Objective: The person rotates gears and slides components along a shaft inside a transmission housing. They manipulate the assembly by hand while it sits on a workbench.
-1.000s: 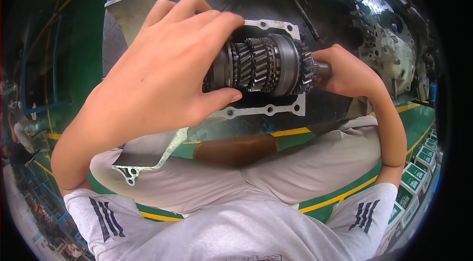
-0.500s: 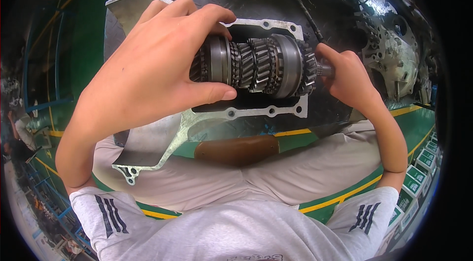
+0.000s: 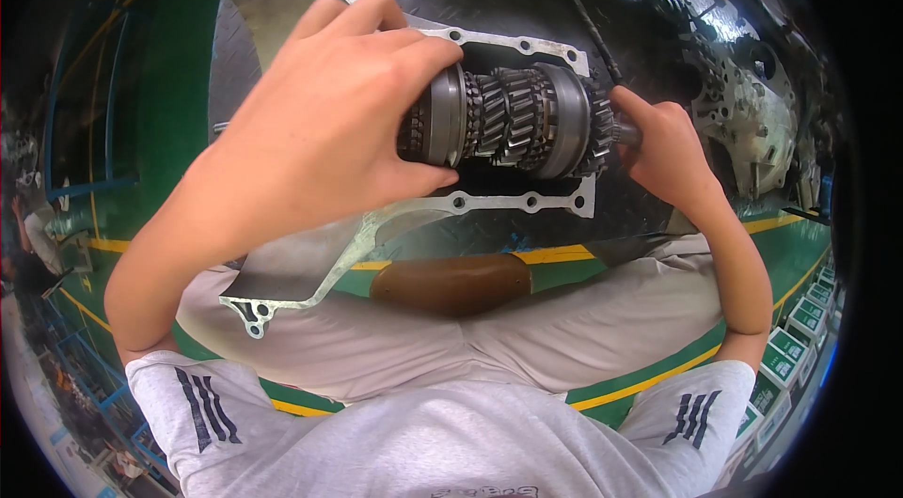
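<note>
Two hands on gear shaft (image 3: 513,120) | axis 9–3 o'clock | left hand (image 3: 320,131) fingers clamped on 9 end | right hand (image 3: 663,155) fingers pinching 3 stub | above gasket (image 3: 513,203)

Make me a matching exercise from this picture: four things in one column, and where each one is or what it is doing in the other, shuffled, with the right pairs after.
Things:
1. left hand
2. right hand
3. gear shaft
4. metal cover plate

Places or states:
A. lies flat on the dark floor under the hands
B. grips the thin shaft end on the right
C. wraps around the wide end on the left
D. held level between both hands

Pairs: 1-C, 2-B, 3-D, 4-A
</note>
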